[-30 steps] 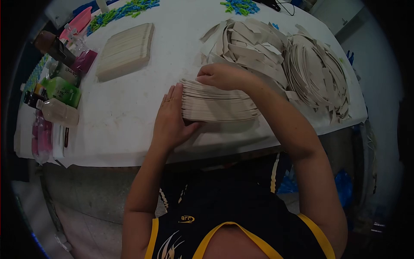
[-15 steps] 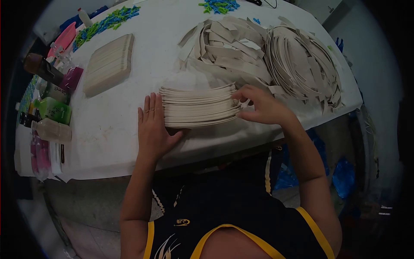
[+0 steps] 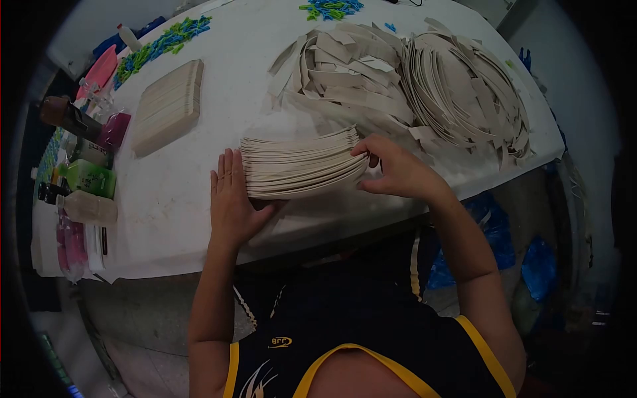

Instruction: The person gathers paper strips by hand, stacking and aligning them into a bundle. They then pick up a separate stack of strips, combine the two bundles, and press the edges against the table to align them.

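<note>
A stack of cream-coloured, slightly curved strips [image 3: 302, 162] lies on the white-covered table in front of me, the strips packed on edge side by side. My left hand [image 3: 230, 196] rests flat along the stack's left end, fingers straight and together, thumb spread toward the near side. At the opposite end, my right hand [image 3: 397, 166] touches the strips' upper right corner with bent fingers. Its thumb stands apart from those fingers, near the lower right corner. The right fingertips are partly hidden behind the hand.
Behind the stack are a loose heap of strips [image 3: 345, 73] and a coiled bundle [image 3: 458, 93]. A neat block of strips [image 3: 167, 107] lies to the left. Bottles [image 3: 91, 178] line the left edge. Blue and green clips [image 3: 162, 46] lie farther back, near a pink basin [image 3: 103, 69].
My right hand has shifted slightly left along the stack's right end, its fingers now on the upper corner. The strips look more slanted there. The whole view has shifted a little.
</note>
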A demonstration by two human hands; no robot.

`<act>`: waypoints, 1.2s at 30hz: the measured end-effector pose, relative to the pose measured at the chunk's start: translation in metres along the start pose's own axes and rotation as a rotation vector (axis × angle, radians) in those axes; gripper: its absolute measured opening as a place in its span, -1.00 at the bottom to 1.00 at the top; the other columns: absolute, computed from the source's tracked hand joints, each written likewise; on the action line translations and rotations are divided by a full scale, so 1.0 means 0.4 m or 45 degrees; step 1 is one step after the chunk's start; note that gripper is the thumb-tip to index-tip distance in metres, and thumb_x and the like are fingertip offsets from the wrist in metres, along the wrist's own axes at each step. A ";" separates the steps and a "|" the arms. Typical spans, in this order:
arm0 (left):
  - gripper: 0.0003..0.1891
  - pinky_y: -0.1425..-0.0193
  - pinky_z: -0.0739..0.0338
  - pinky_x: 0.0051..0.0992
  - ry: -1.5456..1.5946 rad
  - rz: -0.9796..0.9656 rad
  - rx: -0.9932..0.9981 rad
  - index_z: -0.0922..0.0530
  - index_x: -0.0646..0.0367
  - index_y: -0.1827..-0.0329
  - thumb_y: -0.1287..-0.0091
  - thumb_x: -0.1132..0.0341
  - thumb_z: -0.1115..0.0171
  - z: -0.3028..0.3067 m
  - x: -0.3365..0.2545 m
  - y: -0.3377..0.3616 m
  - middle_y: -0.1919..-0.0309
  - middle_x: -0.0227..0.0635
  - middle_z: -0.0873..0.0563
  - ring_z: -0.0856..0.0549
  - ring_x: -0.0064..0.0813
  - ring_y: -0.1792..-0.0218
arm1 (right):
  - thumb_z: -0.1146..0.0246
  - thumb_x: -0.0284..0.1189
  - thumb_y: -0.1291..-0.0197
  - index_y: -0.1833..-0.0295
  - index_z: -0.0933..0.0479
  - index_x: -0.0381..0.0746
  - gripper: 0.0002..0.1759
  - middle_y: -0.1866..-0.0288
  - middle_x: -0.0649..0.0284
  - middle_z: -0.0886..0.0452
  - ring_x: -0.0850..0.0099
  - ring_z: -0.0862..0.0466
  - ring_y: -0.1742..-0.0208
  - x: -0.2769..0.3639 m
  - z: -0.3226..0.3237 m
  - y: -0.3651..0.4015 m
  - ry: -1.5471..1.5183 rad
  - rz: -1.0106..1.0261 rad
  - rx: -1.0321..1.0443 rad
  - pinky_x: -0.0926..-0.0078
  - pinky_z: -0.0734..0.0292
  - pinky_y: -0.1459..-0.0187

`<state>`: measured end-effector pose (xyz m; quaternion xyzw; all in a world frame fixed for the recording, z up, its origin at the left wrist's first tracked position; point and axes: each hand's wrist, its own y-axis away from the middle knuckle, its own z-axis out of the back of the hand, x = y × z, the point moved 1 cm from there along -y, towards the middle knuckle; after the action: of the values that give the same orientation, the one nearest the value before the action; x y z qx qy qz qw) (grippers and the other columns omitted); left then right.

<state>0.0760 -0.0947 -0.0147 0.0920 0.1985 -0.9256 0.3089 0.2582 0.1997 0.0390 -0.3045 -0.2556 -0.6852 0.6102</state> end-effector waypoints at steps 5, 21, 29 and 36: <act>0.31 -0.73 -0.01 0.20 -0.023 0.003 0.008 -0.11 0.44 -0.70 -0.12 -0.32 -0.56 -0.002 0.002 0.000 -0.66 0.34 -0.22 -0.18 0.23 -0.71 | -0.58 -0.38 -0.05 -0.20 -0.58 -0.26 -0.42 -0.03 0.15 -0.62 0.33 -0.66 0.08 0.006 0.003 -0.016 -0.045 -0.062 0.040 0.37 -0.63 -0.04; 0.28 -0.73 -0.04 0.18 0.002 0.014 -0.016 -0.13 0.42 -0.70 -0.13 -0.32 -0.57 -0.005 0.007 0.001 -0.62 0.30 -0.31 -0.23 0.18 -0.69 | -0.54 -0.49 -0.21 -0.09 -0.61 -0.29 -0.62 0.06 0.28 -0.65 0.51 -0.71 0.21 0.048 0.037 -0.059 -0.174 0.017 0.191 0.48 -0.66 0.11; 0.28 -0.75 -0.01 0.13 0.082 0.014 -0.025 -0.14 0.39 -0.70 -0.10 -0.28 -0.60 -0.004 0.024 0.002 -0.63 0.18 -0.34 -0.25 0.13 -0.69 | -0.53 -0.50 -0.30 -0.16 -0.61 -0.28 -0.63 0.16 0.38 -0.72 0.61 -0.67 0.18 0.055 0.016 -0.100 -0.526 -0.056 0.221 0.56 -0.63 0.06; 0.23 -0.75 -0.02 0.12 0.157 0.071 -0.006 -0.17 0.37 -0.69 -0.09 -0.13 -0.67 0.005 0.017 0.003 -0.61 0.16 -0.38 -0.30 0.13 -0.67 | -0.46 -0.46 -0.39 -0.24 -0.64 -0.26 -0.64 0.04 0.33 -0.75 0.53 -0.73 0.03 0.050 0.004 -0.132 -1.170 0.192 -0.099 0.49 -0.64 -0.05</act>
<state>0.0713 -0.1001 -0.0153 0.1537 0.2165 -0.9087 0.3221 0.2048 0.1939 0.0558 -0.6169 -0.4507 -0.4421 0.4699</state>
